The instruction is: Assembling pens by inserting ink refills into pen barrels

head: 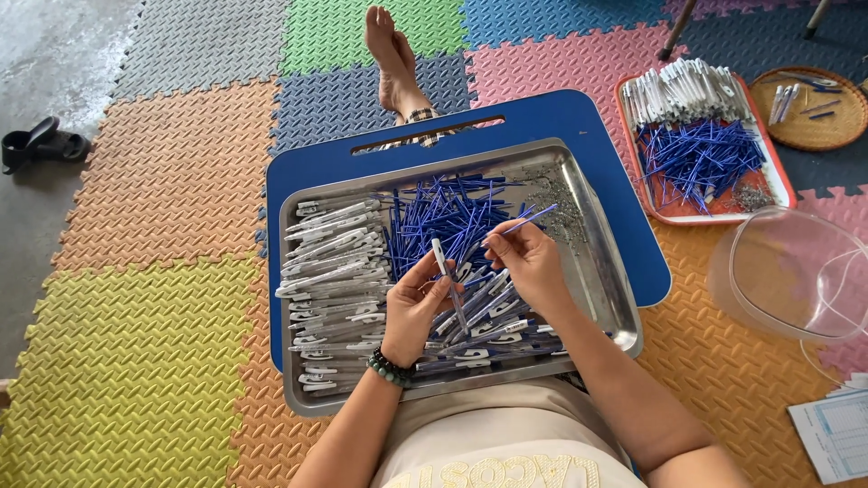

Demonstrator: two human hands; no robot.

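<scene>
A steel tray (608, 298) rests on a blue lap board (579, 122) over my legs. It holds rows of white pen barrels (330, 271), a heap of blue ink refills (443, 212) and small metal springs (551, 194). My left hand (411, 307) grips one white pen barrel (443, 262) upright over the middle of the tray. My right hand (529, 262) pinches a blue refill (533, 218) by one end, its other end pointing up and right, a short way from the barrel's top.
A red tray (785, 185) at the right holds more white barrels and blue refills. Beside it sits a woven basket (818, 131) with a few pens. A clear plastic tub (796, 271) stands at the right. A black sandal (41, 145) lies on the bare floor at the left.
</scene>
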